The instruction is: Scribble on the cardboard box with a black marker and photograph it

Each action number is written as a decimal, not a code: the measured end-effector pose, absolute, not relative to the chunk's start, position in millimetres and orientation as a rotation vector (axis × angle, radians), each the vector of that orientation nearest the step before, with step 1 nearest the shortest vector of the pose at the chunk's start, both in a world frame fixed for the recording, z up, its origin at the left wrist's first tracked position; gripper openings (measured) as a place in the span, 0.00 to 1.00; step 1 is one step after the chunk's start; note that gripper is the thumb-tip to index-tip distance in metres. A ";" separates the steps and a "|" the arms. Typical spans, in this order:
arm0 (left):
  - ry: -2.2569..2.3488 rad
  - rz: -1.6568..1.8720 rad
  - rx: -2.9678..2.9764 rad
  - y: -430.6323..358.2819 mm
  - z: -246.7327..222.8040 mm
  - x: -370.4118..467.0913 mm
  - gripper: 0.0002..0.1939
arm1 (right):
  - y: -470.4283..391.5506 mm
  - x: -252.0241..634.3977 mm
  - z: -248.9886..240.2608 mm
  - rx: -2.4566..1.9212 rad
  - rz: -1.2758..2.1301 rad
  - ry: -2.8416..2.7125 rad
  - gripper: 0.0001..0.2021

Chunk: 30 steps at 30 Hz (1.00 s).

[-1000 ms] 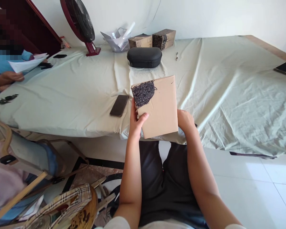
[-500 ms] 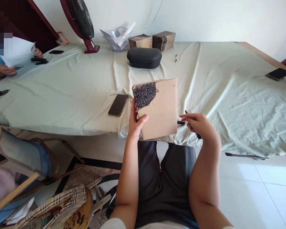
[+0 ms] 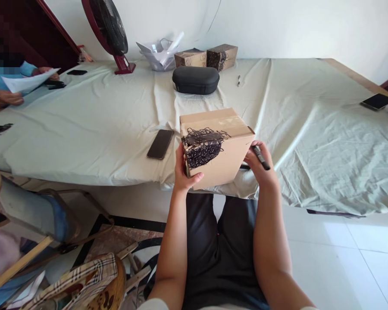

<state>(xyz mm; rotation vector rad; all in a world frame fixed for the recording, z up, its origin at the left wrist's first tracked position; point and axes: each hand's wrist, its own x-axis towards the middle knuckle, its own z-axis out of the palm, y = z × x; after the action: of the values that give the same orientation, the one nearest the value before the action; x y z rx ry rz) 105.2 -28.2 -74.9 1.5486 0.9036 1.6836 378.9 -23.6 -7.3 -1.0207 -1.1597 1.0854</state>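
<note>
Between my hands is a cardboard box (image 3: 226, 159), tilted at the table's front edge, its top and near face both showing. Dense black scribbles cover its left corner and spread onto the top. My left hand (image 3: 184, 172) grips the lower left side, thumb on the near face. A black marker (image 3: 260, 158) is held in my right hand (image 3: 260, 165), whose fingers also reach the box's right side; their tips are hidden behind it. Part of a small black object (image 3: 245, 166) shows on the cloth between box and right hand.
A phone (image 3: 161, 144) lies left of the box. Behind it stand a black case (image 3: 195, 80), two scribbled boxes (image 3: 223, 57), a plastic basket (image 3: 161, 58) and a fan (image 3: 124, 66). At far left, another person's hands hold paper (image 3: 29, 82).
The box has tipped toward me, so its top now shows. My right hand has moved left from beside the box onto its right side, still with the marker.
</note>
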 end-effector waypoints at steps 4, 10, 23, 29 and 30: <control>0.902 1.677 1.520 -27.7 -79.6 104.4 0.69 | -37.6 363.1 65.2 -0.959 0.639 -1.104 0.19; 0.903 1.678 1.503 -25.5 -84.6 103.1 0.69 | -36.3 315.2 167.6 -0.826 0.695 -1.425 0.03; 0.831 1.711 1.485 -20.3 -95.2 102.4 0.66 | -7.1 291.3 165.9 -0.902 0.900 -1.715 0.14; 0.844 1.753 1.430 -18.4 -100.3 101.8 0.64 | 1.4 279.6 154.8 -0.738 0.519 -1.466 0.16; 0.851 1.756 1.415 -18.2 -100.0 101.8 0.64 | 3.2 279.2 151.9 -0.651 0.460 -1.373 0.14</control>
<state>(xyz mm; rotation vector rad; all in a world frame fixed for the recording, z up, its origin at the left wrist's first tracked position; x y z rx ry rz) 101.8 -18.2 -100.0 1.4146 0.8511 1.7563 279.2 3.2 151.9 -0.6510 -1.3726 0.4601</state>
